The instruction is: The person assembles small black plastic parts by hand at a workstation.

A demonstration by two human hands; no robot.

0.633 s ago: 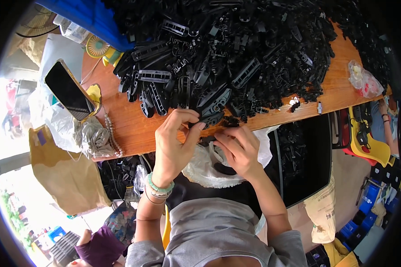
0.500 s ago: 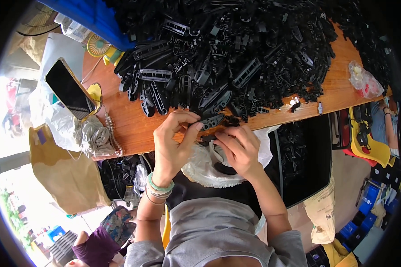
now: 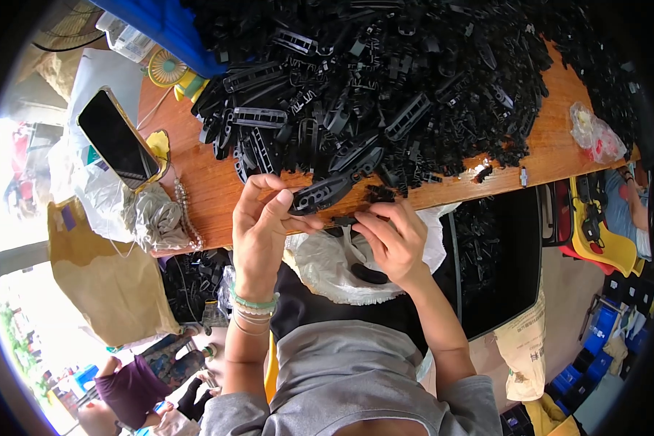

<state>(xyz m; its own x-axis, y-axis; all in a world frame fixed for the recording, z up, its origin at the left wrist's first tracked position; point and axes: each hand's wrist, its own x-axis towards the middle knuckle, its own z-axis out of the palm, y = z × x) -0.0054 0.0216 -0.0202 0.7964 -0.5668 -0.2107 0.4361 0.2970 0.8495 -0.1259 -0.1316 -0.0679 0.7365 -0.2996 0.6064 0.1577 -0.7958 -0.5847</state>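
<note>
Between the thumb and fingers of my left hand (image 3: 258,229) is a long, dark plastic part (image 3: 321,195) with holes along its side. It slants up to the right over the table's near edge. My right hand (image 3: 391,236), to the right of it, pinches a small black plastic piece (image 3: 343,220). The two pieces are close together but look apart. Just beyond them, a similar grey-black part (image 3: 360,165) lies at the front of a big heap of black plastic parts (image 3: 385,87).
A phone (image 3: 120,138) leans on a stand at the left, by a crumpled plastic bag (image 3: 156,218) and a bead string (image 3: 182,207). Below my hands hangs a white bag (image 3: 320,269). A black bin (image 3: 498,276) stands to the right. Other people are at both sides.
My left hand has moved slightly left and its index finger has lifted; the long part has shifted left with it. My right hand has hardly moved.
</note>
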